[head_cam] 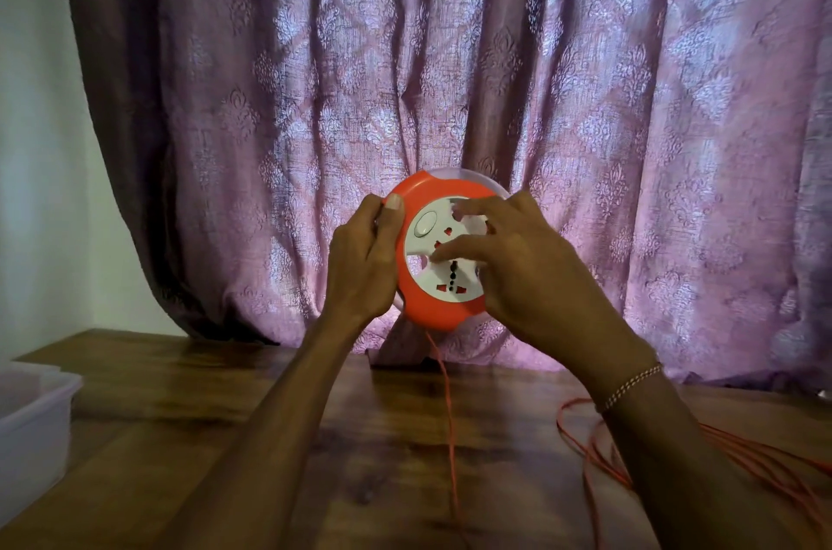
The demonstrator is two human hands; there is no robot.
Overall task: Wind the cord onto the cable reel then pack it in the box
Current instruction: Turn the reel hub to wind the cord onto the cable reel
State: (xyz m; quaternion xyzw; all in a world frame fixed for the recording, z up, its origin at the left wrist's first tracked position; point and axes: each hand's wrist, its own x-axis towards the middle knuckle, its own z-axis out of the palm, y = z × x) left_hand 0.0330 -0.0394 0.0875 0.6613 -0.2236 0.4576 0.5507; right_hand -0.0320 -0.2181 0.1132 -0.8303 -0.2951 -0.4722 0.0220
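I hold a round orange cable reel (430, 299) with a white socket face upright in the air above a wooden table (189, 405). My left hand (364, 266) grips its left rim, thumb on the orange edge. My right hand (513, 266) lies over the white face, fingers spread on the centre. A thin orange cord (450, 428) hangs from the reel's underside down to the table. More of the cord lies in loose loops at the right, partly hidden by my right forearm.
A translucent plastic box (31, 423) stands at the table's left edge. A purple patterned curtain (450, 76) hangs close behind the reel and rests on the table's back edge. A pale wall is at the left.
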